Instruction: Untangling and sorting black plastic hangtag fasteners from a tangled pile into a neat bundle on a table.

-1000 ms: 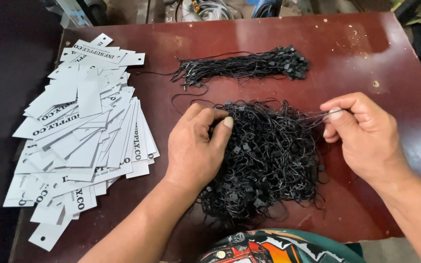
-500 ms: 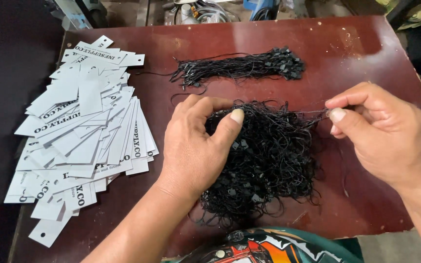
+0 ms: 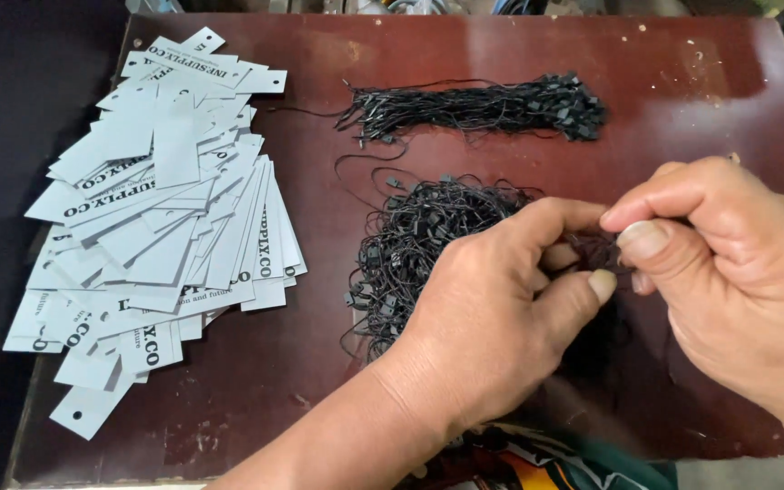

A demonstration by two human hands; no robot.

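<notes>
The left hand (image 3: 492,318) covers the right half of the tangled black string pile (image 3: 419,245), so how far it spreads toward 3 o'clock cannot be told. What the fingertips pinch is too small to make out. The right hand (image 3: 728,281) is cut off at the 4 o'clock edge. The desk (image 3: 319,381) runs past the frame at 12 o'clock.

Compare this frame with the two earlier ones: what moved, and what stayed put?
The right hand moved left to meet the left hand over the tangled pile of black string fasteners; both now pinch at the same strands. The straightened bundle of fasteners, the white hang tags and the table stayed put.
</notes>
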